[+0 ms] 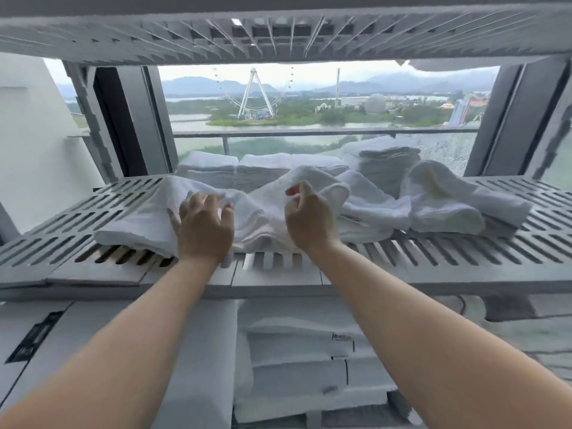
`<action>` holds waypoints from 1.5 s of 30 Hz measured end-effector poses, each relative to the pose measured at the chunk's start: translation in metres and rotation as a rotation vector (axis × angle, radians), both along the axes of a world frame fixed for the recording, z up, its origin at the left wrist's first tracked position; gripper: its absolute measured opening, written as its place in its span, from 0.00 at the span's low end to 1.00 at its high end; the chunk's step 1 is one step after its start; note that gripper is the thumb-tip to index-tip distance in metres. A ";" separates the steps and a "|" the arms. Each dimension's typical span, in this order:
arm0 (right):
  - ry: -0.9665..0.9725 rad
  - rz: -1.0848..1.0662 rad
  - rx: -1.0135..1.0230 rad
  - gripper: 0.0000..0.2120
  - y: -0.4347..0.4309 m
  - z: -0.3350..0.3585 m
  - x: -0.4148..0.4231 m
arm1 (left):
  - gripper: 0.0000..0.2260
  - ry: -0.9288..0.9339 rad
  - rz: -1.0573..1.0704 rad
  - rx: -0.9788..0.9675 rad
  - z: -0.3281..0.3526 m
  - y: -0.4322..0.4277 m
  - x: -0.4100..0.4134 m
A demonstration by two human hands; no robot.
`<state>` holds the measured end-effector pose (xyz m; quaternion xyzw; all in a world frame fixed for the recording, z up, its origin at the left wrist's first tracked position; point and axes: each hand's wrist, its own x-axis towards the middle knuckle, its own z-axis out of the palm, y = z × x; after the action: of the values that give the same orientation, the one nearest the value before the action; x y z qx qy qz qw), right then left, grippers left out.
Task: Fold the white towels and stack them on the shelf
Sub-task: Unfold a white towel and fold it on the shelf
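Towel point(216, 218) mid-frame unfolded: left hand point(202, 226) splayed flat on it, right hand point(305, 216) pinching its edge; stacks point(263, 170) behind folded, crumpled towels point(439, 199) right remaining.

Lighting is diffuse daylight entering through the large glass window point(309, 119) behind the grey slotted plastic shelf point(464, 243). The overcast sky produces no hard shadows; only soft shading appears beneath the rumpled white terry towels point(139, 218). White fabric is close to overexposed, so weave detail is lost. Wide-angle distortion bends the grey slotted upper shelf point(278, 35) and the frame edges. Edges of the dark grey window frame point(130, 125) show jagged compression artefacts. The lower region is soft and smeared, including the forearms.
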<state>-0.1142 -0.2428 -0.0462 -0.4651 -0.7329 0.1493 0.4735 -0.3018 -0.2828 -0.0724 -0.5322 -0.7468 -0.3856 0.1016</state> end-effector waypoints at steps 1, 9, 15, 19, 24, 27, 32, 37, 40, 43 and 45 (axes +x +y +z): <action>-0.046 -0.011 0.013 0.13 -0.001 0.001 0.013 | 0.20 0.040 -0.054 0.027 0.003 0.002 0.017; -0.238 -0.187 0.111 0.10 0.034 -0.004 0.119 | 0.13 0.099 -0.442 0.040 0.011 0.061 0.136; -0.255 -0.402 0.114 0.13 0.088 -0.006 0.215 | 0.13 0.323 -0.607 0.079 0.013 0.138 0.238; -0.308 -0.569 0.048 0.18 0.129 -0.007 0.273 | 0.16 0.278 -0.723 -0.046 0.010 0.180 0.299; -0.458 -0.692 -0.060 0.16 0.170 -0.017 0.321 | 0.26 0.313 -0.749 -0.262 0.000 0.226 0.348; -0.528 -0.691 -0.159 0.21 0.188 -0.025 0.347 | 0.32 0.246 -0.616 -0.353 -0.008 0.246 0.371; -0.538 -0.577 -0.290 0.26 0.218 -0.040 0.387 | 0.35 0.150 -0.478 -0.417 -0.011 0.264 0.395; -0.558 -0.510 -0.117 0.17 0.240 -0.049 0.413 | 0.30 0.068 -0.412 -0.365 -0.013 0.251 0.424; -0.510 -0.456 -0.016 0.14 0.247 -0.052 0.424 | 0.26 0.004 -0.395 -0.340 -0.009 0.237 0.441; -0.466 -0.399 -0.011 0.14 0.248 -0.052 0.437 | 0.24 0.010 -0.369 -0.364 -0.004 0.224 0.458; -0.462 -0.367 -0.015 0.13 0.245 -0.052 0.444 | 0.24 0.029 -0.341 -0.378 -0.001 0.216 0.467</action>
<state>0.3295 0.0026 -0.0985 -0.6153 -0.7236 -0.0432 0.3098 0.1648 -0.0666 -0.0736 -0.6655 -0.7036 -0.2431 -0.0558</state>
